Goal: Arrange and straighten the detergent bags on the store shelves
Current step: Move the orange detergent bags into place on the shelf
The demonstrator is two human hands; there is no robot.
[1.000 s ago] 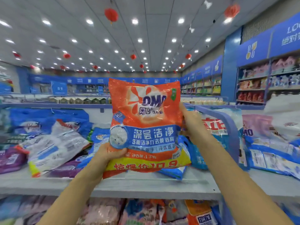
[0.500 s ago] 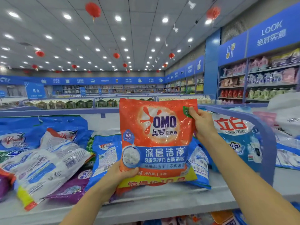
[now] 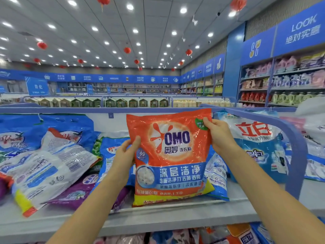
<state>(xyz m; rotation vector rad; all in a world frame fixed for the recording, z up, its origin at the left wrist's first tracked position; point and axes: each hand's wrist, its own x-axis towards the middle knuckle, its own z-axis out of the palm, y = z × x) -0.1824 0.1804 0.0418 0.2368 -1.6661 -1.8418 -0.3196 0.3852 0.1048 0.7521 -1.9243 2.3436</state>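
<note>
OMO bag (image 3: 171, 155) lowered onto grey shelf (image 3: 158, 219), store aisle

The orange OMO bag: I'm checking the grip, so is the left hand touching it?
Touching. The head view shows the left hand with its thumb pressed on the orange OMO bag at its left edge.

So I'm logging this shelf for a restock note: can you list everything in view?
OMO bag: one, orange, upright at shelf centre.
White-and-blue bag: one, lying tilted, left.
Purple bag: one, flat beneath it.
Blue bags: several, back left.
Blue-and-white bag: one, right of the OMO bag.
Shelf: grey, blue rail.
Lanterns: several, red, at ceiling.
Hands: left on bag's left edge, right on top right corner.
</note>
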